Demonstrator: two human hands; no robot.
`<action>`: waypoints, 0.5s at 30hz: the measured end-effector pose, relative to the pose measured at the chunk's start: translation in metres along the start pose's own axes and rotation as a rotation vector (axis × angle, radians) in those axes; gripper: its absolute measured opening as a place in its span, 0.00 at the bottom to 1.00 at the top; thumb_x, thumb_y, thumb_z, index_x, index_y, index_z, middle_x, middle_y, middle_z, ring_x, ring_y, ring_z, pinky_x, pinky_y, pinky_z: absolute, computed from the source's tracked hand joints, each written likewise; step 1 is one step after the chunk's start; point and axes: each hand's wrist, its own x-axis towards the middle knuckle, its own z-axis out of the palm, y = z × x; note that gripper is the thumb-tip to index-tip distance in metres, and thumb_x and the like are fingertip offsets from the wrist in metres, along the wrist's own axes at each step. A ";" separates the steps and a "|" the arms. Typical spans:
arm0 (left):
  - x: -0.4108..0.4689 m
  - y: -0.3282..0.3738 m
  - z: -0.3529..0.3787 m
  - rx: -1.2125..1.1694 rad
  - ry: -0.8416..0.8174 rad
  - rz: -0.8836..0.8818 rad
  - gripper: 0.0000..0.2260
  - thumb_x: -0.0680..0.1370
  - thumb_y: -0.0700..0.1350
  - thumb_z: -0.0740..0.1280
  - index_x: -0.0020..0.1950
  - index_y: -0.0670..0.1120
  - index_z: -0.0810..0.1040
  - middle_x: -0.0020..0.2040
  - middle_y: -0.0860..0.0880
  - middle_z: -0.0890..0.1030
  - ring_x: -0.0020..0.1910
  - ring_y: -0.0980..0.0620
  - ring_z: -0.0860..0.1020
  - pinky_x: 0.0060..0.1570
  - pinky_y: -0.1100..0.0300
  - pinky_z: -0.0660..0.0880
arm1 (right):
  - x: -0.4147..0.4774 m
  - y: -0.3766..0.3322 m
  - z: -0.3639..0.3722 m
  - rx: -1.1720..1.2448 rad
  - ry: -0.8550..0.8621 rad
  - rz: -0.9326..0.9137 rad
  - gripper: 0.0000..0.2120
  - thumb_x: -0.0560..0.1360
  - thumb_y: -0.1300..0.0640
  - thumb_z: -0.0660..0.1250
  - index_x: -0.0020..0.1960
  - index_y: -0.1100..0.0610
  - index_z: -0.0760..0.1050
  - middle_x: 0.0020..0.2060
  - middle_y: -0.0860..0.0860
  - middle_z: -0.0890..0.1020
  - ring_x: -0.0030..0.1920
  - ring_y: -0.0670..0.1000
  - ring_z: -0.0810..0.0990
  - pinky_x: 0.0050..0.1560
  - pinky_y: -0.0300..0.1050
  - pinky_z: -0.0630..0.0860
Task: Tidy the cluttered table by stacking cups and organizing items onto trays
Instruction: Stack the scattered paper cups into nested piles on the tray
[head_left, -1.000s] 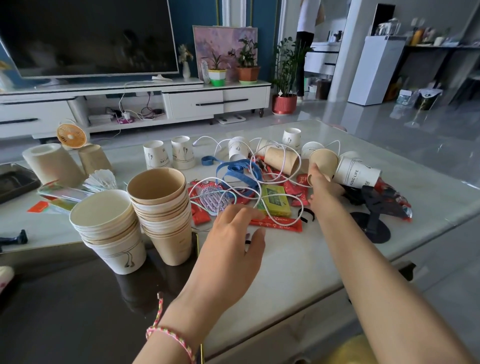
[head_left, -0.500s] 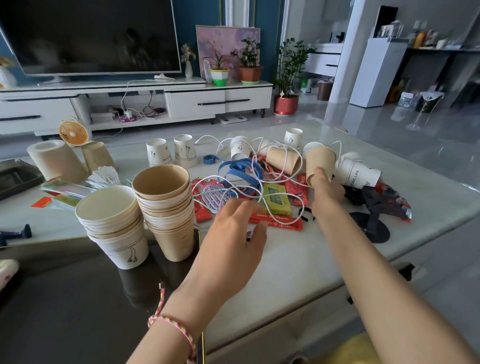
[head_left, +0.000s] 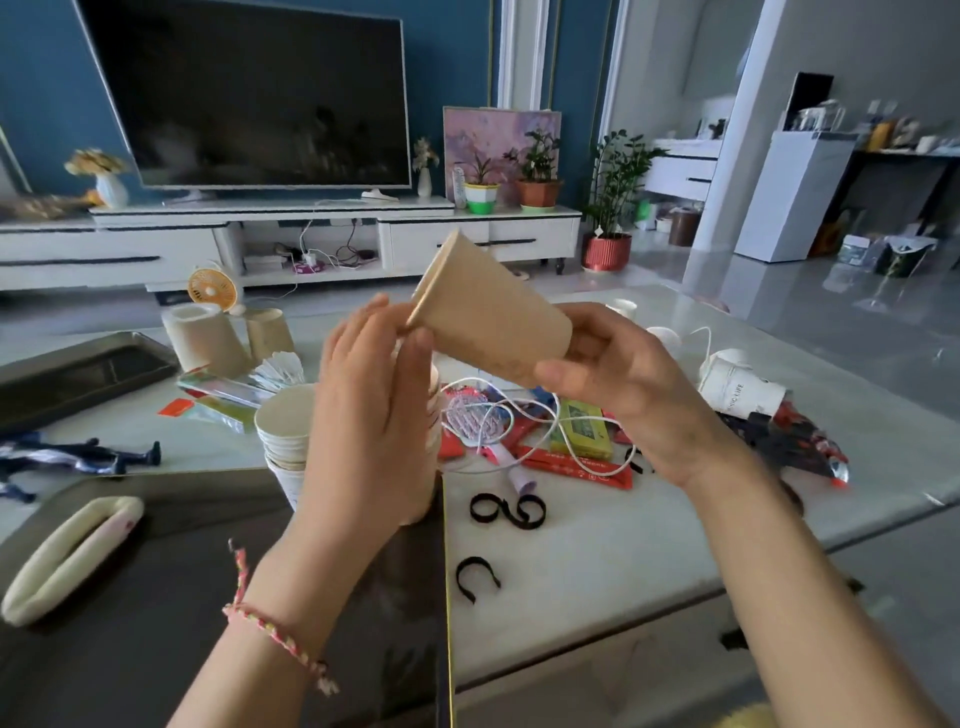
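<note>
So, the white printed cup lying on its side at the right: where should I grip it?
Grip the white printed cup across the middle of its side wall, coming down from above. It lies on its side, so the round wall faces up; dark wrappers crowd its near end.

The pale marble desk (head_left: 597, 561) carries a stack of white paper cups (head_left: 288, 431), two upturned kraft cups (head_left: 208, 340) beside a shuttlecock (head_left: 280, 366), a dark tray (head_left: 78, 374) at the far left, a blue toy figure (head_left: 104, 457) near the left edge, a tangle of white cable (head_left: 508, 422) over red sachets (head_left: 576, 466), a toppled white cup (head_left: 743, 387) and black strap loops (head_left: 506, 512).
</note>
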 end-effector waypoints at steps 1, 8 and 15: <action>0.002 -0.003 -0.006 -0.003 0.036 -0.003 0.09 0.79 0.45 0.56 0.53 0.47 0.74 0.48 0.59 0.74 0.54 0.52 0.71 0.51 0.72 0.64 | 0.003 -0.001 0.007 -0.002 -0.014 -0.015 0.20 0.65 0.57 0.72 0.56 0.53 0.74 0.51 0.49 0.83 0.51 0.50 0.81 0.49 0.38 0.76; 0.012 -0.040 -0.055 0.180 0.258 -0.053 0.05 0.79 0.39 0.58 0.46 0.44 0.72 0.39 0.51 0.72 0.41 0.48 0.69 0.40 0.59 0.63 | 0.026 0.004 0.043 -0.015 0.056 -0.032 0.20 0.64 0.42 0.69 0.54 0.47 0.76 0.50 0.46 0.83 0.52 0.46 0.81 0.51 0.40 0.77; 0.000 -0.082 -0.071 0.509 0.025 -0.119 0.06 0.76 0.32 0.63 0.50 0.36 0.78 0.45 0.38 0.80 0.47 0.39 0.72 0.45 0.54 0.64 | 0.038 0.022 0.040 0.048 0.229 0.129 0.06 0.77 0.62 0.63 0.47 0.55 0.77 0.39 0.51 0.83 0.37 0.46 0.80 0.40 0.37 0.77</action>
